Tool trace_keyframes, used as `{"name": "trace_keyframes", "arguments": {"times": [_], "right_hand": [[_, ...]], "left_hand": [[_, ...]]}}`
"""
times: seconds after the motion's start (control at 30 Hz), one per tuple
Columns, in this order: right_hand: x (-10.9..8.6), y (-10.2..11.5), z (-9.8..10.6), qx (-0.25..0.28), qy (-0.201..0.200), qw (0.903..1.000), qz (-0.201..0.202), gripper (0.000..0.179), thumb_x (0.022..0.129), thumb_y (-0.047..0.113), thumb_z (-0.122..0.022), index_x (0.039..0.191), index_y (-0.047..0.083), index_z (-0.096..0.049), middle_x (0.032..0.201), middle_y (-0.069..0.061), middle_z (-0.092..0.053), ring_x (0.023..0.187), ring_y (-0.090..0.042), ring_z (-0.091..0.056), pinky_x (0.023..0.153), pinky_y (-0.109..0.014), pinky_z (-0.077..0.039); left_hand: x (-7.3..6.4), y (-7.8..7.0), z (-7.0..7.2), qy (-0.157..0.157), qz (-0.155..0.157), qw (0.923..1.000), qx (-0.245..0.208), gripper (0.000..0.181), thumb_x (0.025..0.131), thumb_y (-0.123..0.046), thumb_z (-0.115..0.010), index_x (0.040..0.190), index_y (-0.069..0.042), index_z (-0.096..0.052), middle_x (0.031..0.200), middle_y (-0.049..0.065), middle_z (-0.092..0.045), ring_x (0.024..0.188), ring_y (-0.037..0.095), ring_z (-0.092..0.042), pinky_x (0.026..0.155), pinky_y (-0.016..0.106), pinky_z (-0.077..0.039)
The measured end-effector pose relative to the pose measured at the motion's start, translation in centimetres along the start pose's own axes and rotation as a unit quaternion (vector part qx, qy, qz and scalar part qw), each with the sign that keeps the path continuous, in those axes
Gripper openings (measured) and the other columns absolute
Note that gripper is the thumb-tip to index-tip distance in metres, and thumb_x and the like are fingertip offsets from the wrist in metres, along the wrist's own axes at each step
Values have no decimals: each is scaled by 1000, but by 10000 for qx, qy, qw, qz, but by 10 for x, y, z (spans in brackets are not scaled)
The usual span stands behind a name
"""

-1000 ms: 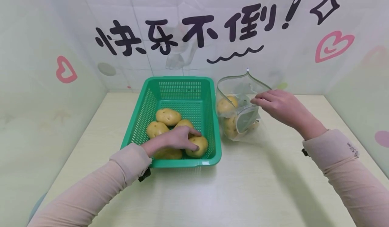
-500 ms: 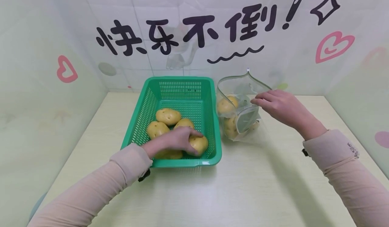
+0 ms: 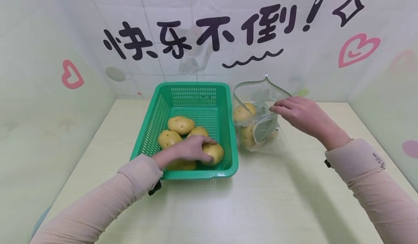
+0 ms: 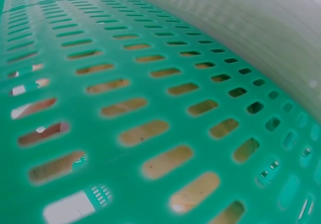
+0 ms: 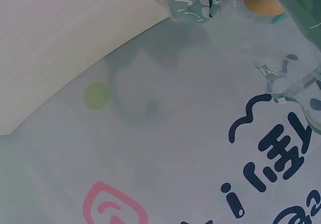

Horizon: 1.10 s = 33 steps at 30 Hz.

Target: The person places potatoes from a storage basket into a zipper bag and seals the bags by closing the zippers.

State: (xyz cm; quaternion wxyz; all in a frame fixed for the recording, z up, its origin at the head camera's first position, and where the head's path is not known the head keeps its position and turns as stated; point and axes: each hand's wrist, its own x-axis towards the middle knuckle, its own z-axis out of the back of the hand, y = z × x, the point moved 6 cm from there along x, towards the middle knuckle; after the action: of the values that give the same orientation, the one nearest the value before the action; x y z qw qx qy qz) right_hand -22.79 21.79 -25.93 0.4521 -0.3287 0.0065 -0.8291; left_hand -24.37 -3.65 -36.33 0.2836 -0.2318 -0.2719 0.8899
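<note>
In the head view, my left hand [image 3: 192,149] reaches into a green slotted basket [image 3: 233,142] and grips a potato [image 3: 214,154] at its front right corner, thumb on the near side. Several other potatoes [image 3: 180,125] lie around the hand, one partly under the wrist. My right hand [image 3: 298,113] pinches the right edge of a clear zip bag [image 3: 259,88], whose mouth gapes. Inside the bag are several potatoes [image 3: 244,112]. The left wrist view is filled by the slotted basket wall [image 4: 100,148], with yellow potato skin [image 4: 168,161] behind it.
The basket and bag stand side by side on a pale wooden table [image 3: 261,200]. A printed sheet [image 3: 202,66] with dark characters hangs behind them, and pale side sheets flank the table. The right wrist view shows mostly this printed backdrop [image 5: 165,148] and the bag's edge.
My left thumb and fingers have shifted slightly on the potato, which sits a touch farther up in the view. My right hand and the bag have stayed in place.
</note>
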Motion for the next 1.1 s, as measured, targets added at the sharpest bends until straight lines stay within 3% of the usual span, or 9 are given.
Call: {"name": "trace_keyframes", "arguments": {"times": [0.23, 0.4, 0.87, 1.1], "right_hand": [[0, 0, -1, -4, -9, 10000, 29, 43, 66, -18, -69, 102, 4, -69, 91, -11, -71, 80, -27, -68, 66, -42, -55], [0, 0, -1, -37, 12, 10000, 21, 43, 66, -18, -69, 102, 4, -69, 91, -11, -71, 80, -27, -67, 67, -42, -55], [0, -1, -1, 16, 12, 10000, -40, 41, 67, -16, -69, 102, 5, -69, 91, -10, -71, 80, -27, -67, 68, -42, -55], [-1, -1, -1, 6, 26, 10000, -56, 42, 67, -17, -69, 103, 5, -69, 91, -10, -71, 80, -27, -67, 68, -42, -55]], "left_hand": [[-6, 2, 8, -79, 112, 9992, -362, 58, 82, -27, -68, 135, -9, -54, 139, 9, -54, 117, 22, -55, 99, 39, -48], [-9, 3, 15, -195, -19, 9986, -488, 57, 84, -27, -68, 136, -7, -53, 141, 11, -52, 123, 29, -53, 101, 42, -48], [-22, -10, 42, -305, 76, 9957, -875, 60, 88, -30, -65, 143, -13, -45, 142, 8, -50, 126, 26, -52, 95, 36, -51], [-23, -22, 57, -555, -142, 9916, -1162, 59, 88, -25, -66, 141, -9, -46, 141, 11, -51, 124, 29, -54, 98, 39, -50]]}}
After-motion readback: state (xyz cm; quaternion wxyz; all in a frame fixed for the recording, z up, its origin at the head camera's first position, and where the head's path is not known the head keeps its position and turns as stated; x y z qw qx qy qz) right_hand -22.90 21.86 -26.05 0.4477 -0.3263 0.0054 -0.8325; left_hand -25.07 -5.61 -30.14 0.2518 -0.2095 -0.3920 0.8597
